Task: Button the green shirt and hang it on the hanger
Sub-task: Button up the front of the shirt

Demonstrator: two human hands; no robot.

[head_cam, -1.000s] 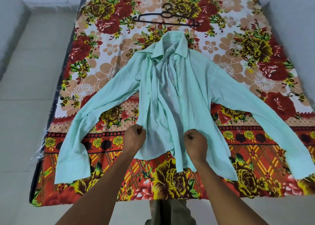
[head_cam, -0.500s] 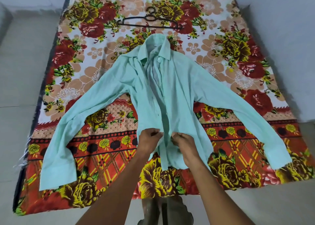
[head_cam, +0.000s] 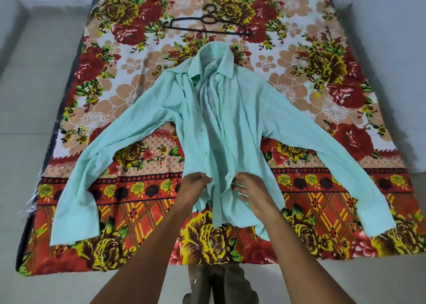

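One green shirt (head_cam: 232,128) is lying face up on a mattress covered by one floral bedsheet (head_cam: 345,73), its collar pointing toward the far edge, both sleeves spreading out toward the left and right edges, and its front lying open and unbuttoned. One black hanger (head_cam: 207,23) is lying flat on the sheet just beyond the collar, near the far edge, apart from the shirt. No brand, label or writing is readable anywhere. Two hands are working at the lower front of the shirt, close to the near edge. The left hand (head_cam: 193,185) is pinching the left front edge of the shirt with curled fingers. The right hand (head_cam: 250,188) is resting on the right front panel with its fingers (head_cam: 239,186) partly spread and bent, touching the fabric by the placket; whether it is actually gripping the cloth I cannot tell. The two hands are sitting near each other without touching.
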